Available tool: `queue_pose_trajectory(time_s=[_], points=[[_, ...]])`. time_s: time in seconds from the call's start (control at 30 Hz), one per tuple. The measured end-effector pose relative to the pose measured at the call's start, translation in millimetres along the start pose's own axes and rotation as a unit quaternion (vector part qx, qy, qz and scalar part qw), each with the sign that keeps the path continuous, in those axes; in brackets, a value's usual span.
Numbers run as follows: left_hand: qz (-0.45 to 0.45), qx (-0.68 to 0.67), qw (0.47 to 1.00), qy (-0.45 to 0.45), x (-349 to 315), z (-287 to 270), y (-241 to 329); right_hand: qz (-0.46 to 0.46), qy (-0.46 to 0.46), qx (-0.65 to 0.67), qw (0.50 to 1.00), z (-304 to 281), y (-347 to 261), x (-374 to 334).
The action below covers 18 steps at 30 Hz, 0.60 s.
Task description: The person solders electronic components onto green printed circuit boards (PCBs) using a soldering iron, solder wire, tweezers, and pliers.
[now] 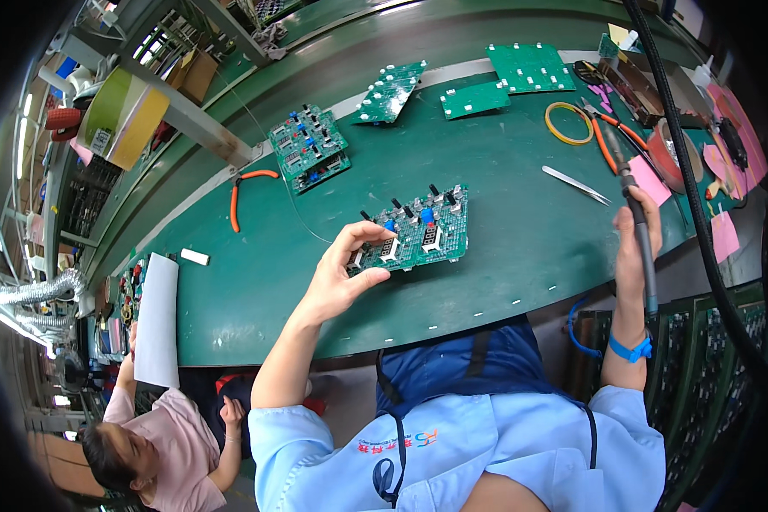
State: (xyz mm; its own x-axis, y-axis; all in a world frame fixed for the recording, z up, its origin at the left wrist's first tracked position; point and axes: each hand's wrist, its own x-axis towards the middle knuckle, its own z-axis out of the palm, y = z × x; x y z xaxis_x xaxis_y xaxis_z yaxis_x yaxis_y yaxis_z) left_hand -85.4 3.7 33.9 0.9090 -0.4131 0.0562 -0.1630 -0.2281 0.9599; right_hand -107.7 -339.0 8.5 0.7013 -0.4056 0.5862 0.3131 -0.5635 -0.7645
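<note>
Pinching circuit board (pixel 418 235) edge, left hand (pixel 343 273); right hand (pixel 636 243) fisted around soldering iron (pixel 633 205).

Left hand (pixel 340 275) covers the circuit board's (pixel 420 232) near corner.

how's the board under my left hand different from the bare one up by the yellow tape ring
The held board is crowded with parts: black knobs, a blue piece, white display blocks. The far board shows a nearly plain green face. The left hand grips the held board's edge; nothing touches the far board, which lies loose near the tape ring. The held board looks larger, being closer. Both are green and lie on the green bench.
</note>
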Motion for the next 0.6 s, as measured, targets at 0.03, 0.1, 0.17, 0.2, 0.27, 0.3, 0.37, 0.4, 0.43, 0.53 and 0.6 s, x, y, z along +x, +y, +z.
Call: queue_pose_trajectory(time_s=[0.03, 0.1, 0.17, 0.2, 0.27, 0.3, 0.37, 0.4, 0.43, 0.53, 0.6], points=[[0.0, 0.0, 1.0, 0.003, -1.5, -1.4, -0.3, 0.027, -0.029, 0.06, 0.997, 8.2, -14.7, -1.0], [0.0, -0.017, 1.0, 0.005, -3.2, -2.3, -2.2, 0.06, -0.079, 0.132, 0.986, 21.1, -22.2, -3.0], [0.002, -0.021, 1.0, 0.007, -4.3, -2.5, -3.5, 0.076, -0.127, 0.177, 0.973, 32.0, -28.9, -5.9], [0.004, -0.024, 1.0, 0.008, -4.3, -2.4, -4.2, 0.078, -0.14, 0.173, 0.972, 36.1, -32.9, -7.1], [0.015, -0.035, 0.999, 0.004, -1.3, -0.7, -4.8, 0.068, -0.187, 0.213, 0.957, 40.9, -33.6, -9.6], [0.024, -0.044, 0.999, 0.002, 0.9, 1.1, -4.9, 0.059, -0.193, 0.25, 0.947, 45.0, -34.3, -11.3], [0.043, -0.06, 0.997, -0.002, 5.7, 7.3, -2.2, 0.089, -0.221, 0.314, 0.919, 55.2, -39.4, -15.4], [0.058, -0.073, 0.996, -0.002, 8.4, 11.6, -1.1, 0.094, -0.228, 0.339, 0.908, 61.8, -43.0, -17.9], [0.064, -0.092, 0.994, -0.004, 10.7, 16.4, -1.4, 0.107, -0.23, 0.388, 0.886, 68.9, -47.6, -20.8], [0.106, -0.096, 0.989, -0.043, 25.6, 33.9, -3.1, 0.122, -0.241, 0.454, 0.849, 71.6, -53.7, -25.0], [0.119, -0.056, 0.99, -0.048, 36.2, 36.8, -5.1, 0.116, -0.183, 0.513, 0.83, 73.8, -63.2, -22.8]])
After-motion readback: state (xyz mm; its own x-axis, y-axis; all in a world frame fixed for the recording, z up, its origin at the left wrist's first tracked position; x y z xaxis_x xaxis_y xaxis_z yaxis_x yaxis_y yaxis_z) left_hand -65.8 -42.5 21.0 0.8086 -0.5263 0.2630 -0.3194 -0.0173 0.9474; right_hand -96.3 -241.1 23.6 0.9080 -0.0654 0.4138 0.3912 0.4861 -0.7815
